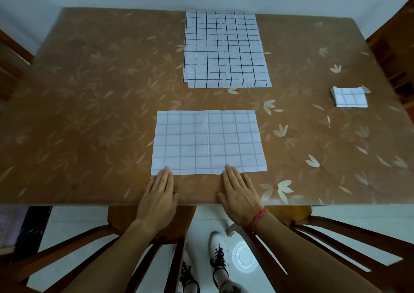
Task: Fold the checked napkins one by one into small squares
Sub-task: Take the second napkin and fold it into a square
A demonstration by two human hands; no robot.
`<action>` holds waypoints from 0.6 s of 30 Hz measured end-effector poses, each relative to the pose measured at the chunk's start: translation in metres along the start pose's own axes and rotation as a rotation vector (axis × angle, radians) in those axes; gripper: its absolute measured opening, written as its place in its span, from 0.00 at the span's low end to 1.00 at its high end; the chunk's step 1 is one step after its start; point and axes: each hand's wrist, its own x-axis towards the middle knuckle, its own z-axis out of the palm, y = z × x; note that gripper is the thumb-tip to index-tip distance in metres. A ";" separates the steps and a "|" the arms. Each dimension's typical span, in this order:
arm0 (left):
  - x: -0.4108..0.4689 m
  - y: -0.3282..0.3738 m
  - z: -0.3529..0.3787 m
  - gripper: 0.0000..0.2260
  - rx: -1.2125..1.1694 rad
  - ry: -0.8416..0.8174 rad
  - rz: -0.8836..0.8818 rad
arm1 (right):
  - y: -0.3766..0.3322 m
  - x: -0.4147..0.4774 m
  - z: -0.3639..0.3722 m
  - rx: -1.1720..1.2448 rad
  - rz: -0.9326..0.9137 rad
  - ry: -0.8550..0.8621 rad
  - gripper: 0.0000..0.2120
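A white napkin with a faint checked pattern [208, 141] lies flat near the table's front edge, folded in half with a crease down its middle. My left hand [158, 199] rests flat, fingertips on the napkin's near left corner. My right hand [239, 195] lies flat too, fingertips touching the near edge right of the crease. Neither hand grips anything. A stack of unfolded checked napkins [225, 48] with dark lines sits at the far middle. A napkin folded into a small square [349, 97] lies at the right.
The table [89, 113] has a brown cover with pale leaf prints under glass. Wooden chairs [152, 221] stand at the near edge, with others at the left and right sides. My feet in white shoes show on the floor below.
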 end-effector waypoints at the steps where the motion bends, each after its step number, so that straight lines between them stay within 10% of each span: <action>1: -0.002 -0.004 0.000 0.30 -0.015 -0.011 -0.026 | 0.005 -0.002 -0.001 0.007 0.013 -0.018 0.34; 18: -0.008 -0.008 -0.018 0.27 -0.061 -0.113 -0.133 | 0.051 -0.020 -0.020 0.127 0.287 -0.045 0.30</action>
